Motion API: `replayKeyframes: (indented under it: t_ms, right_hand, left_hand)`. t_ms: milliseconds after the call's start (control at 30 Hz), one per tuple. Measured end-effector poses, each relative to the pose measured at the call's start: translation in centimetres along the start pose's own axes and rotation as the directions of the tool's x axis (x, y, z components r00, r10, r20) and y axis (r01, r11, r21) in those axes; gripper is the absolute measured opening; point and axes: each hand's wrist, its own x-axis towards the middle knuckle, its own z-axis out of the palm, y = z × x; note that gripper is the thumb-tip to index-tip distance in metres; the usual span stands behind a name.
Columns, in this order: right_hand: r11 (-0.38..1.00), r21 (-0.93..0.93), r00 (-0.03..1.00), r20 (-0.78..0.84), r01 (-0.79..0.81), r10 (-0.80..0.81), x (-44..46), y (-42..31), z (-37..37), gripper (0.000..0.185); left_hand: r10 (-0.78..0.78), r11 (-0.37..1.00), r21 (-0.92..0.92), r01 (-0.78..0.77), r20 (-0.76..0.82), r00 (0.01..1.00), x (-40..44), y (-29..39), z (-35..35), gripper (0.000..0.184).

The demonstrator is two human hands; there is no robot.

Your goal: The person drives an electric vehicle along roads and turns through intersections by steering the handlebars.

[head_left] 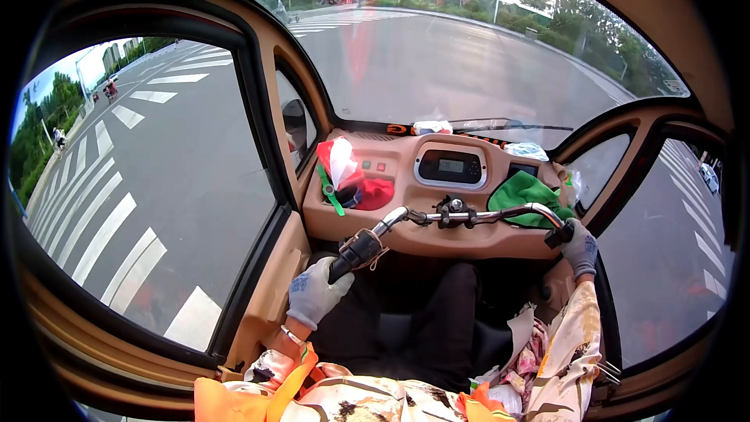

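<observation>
Chrome handlebars (500,216) span the front of a small enclosed vehicle's cab. My left hand (317,295), in a pale work glove with blue print, is closed around the left black grip (341,267). A cord is looped near the switch housing (361,248) beside it. My right hand (580,248), gloved alike, wraps the right grip (559,233); part of its fingers is hidden. Behind the bars, the tan dashboard (406,232) carries a lit display (451,166). A green cloth (527,197) lies at its right side.
Red and white cloths (375,194) and a green strap (331,191) fill the left dash pocket. Small packets (432,126) lie under the windshield. Outside are a wide road (437,62), crosswalk stripes (129,246), a rider (110,90) on the left and a white car (709,177) on the right.
</observation>
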Motion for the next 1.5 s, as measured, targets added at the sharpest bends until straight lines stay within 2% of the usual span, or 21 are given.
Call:
replayKeyframes:
  t_ms: [67, 200, 267, 467, 500, 567, 600, 733, 900, 1000, 1167, 1267, 1300, 1433, 1500]
  right_hand:
    - [0.999, 0.027, 0.998, 0.058, -0.032, 0.030, 0.1, -0.5, -0.4, 0.048]
    - [0.999, 0.047, 0.999, 0.051, -0.008, 0.005, -0.2, -0.6, -0.7, 0.048]
    - [0.999, 0.044, 0.999, 0.033, -0.018, 0.016, -0.2, -0.9, -0.8, 0.048]
    - [1.000, -0.003, 1.000, 0.020, -0.019, 0.019, -0.4, -1.3, -1.1, 0.043]
    - [1.000, 0.022, 1.000, -0.018, 0.008, -0.008, -0.3, -0.5, -0.4, 0.040]
    - [0.998, 0.054, 1.000, 0.015, 0.014, -0.015, -0.1, -0.3, -0.4, 0.039]
    - [0.991, 0.132, 0.999, 0.032, -0.011, 0.007, 0.3, 0.3, 0.3, 0.038]
    - [0.973, 0.228, 0.994, 0.111, -0.031, 0.006, 1.1, 2.4, 2.0, 0.045]
    - [0.972, 0.234, 0.996, 0.075, 0.030, -0.049, 1.1, 2.6, 2.3, 0.040]
    - [0.960, 0.281, 0.988, 0.151, 0.000, -0.044, 0.9, 1.9, 1.4, 0.038]
    - [0.961, 0.271, 0.993, 0.083, 0.063, -0.089, 1.2, 4.1, 3.1, 0.036]
    - [0.953, 0.299, 0.994, 0.075, 0.054, -0.080, 0.9, 3.7, 2.7, 0.037]
    - [0.967, 0.251, 0.989, 0.130, 0.036, -0.070, 0.6, 2.2, 1.2, 0.038]
    - [0.956, 0.286, 0.991, 0.098, 0.059, -0.091, 0.4, 3.1, 2.2, 0.040]
    - [0.957, 0.287, 0.995, 0.080, 0.033, -0.059, -0.1, 2.8, 2.0, 0.035]
  left_hand:
    - [-0.031, 0.999, -0.033, 0.032, 0.025, 0.999, -0.1, 0.3, -0.3, 0.043]
    - [-0.022, 0.998, -0.063, 0.024, 0.041, 0.999, -0.1, -0.2, -0.1, 0.043]
    - [-0.003, 0.999, -0.034, 0.003, -0.013, 1.000, -0.1, -0.2, 0.1, 0.043]
    - [0.010, 0.999, -0.034, -0.011, -0.041, 0.999, -0.1, -0.2, 0.2, 0.043]
    - [0.007, 1.000, -0.030, -0.008, -0.045, 0.999, 0.0, 0.1, 0.2, 0.043]
    - [-0.006, 0.996, -0.088, 0.007, 0.013, 1.000, -0.1, 0.4, -0.4, 0.042]
    - [-0.040, 0.998, -0.051, 0.042, 0.032, 0.999, -0.2, 0.7, -0.6, 0.042]
    - [-0.043, 0.997, -0.068, 0.046, 0.042, 0.998, -0.2, -0.5, -0.1, 0.044]
    - [-0.008, 0.999, -0.048, 0.009, 0.012, 1.000, -0.2, -0.6, 0.1, 0.043]
    - [-0.042, 0.998, -0.053, 0.044, 0.044, 0.998, -0.2, -0.2, -0.2, 0.043]
    - [-0.041, 0.998, -0.039, 0.042, 0.022, 0.999, -0.2, -0.1, -0.4, 0.043]
    - [-0.043, 0.999, -0.032, 0.044, 0.026, 0.999, 0.1, -0.4, 0.2, 0.043]
    - [-0.041, 0.998, -0.038, 0.042, 0.021, 0.999, 0.1, -0.2, 0.0, 0.042]
    - [-0.029, 0.999, -0.023, 0.030, 0.025, 0.999, 0.3, 0.0, -0.4, 0.041]
    - [-0.050, 0.998, -0.022, 0.051, 0.055, 0.997, 0.5, -0.1, -0.5, 0.041]
